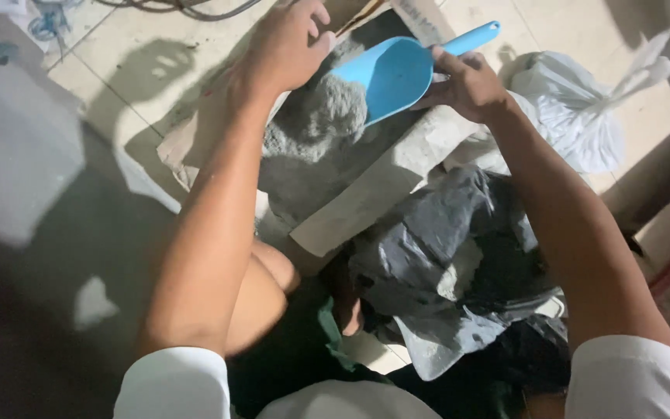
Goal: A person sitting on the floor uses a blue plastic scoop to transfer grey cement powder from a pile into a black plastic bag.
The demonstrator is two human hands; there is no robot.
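Dim, uneven light falls from above and behind, throwing the arms' soft shadows onto the tiled floor. The left side and bottom sink into murky dark blur. The white bag glares slightly. Detail is soft and grainy throughout.

1. the left hand and right hand are bare, with no gloves, rings or watch showing.
2. both forearms are uncovered from wrist to above the elbow.
3. short white sleeves cover the upper arms; their hems are plain and slightly rounded.
4. a bare knee shows between the arms, with dark green cloth below it.
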